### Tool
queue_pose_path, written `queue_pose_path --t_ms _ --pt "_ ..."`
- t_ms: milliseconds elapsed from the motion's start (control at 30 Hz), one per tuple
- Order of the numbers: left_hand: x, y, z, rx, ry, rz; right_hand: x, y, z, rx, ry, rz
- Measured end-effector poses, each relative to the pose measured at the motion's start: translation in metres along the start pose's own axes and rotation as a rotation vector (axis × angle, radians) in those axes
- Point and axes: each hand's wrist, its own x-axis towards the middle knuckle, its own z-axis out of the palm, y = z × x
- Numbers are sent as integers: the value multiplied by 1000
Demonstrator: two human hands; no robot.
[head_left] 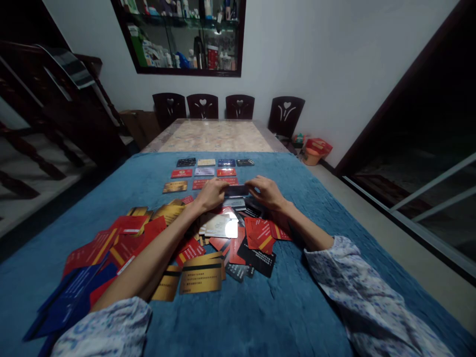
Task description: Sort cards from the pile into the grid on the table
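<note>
Sorting seems the step in hand: a dark card hangs just above the middle of the bench. It is pinched at its short ends between the left hand and the right hand, fingers narrow on its edges. Just beyond it, toward the far edge, lie neat rows of cards. On the near side a loose heap of cards spreads out toward the left edge. By my judgement, laying this card down calls for a flat, square placing in a free slot beside the nearest row, without nudging its neighbours. Bare bench lies right of the rows and along the near edge. Both forearms cross the heap.
</note>
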Motion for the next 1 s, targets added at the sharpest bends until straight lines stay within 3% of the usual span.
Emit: queue_pose_path --t_ms 333,500,1000 --pt "-2 -2 8 -33 28 4 -2 -1 5 30 -19 17" --pt "-3 -2 9 1 -10 -6 -3 -1 9 -4 -86 52" --pt "-4 -2 18 44 19 -53 -1 -8 9 -111 -241 113"
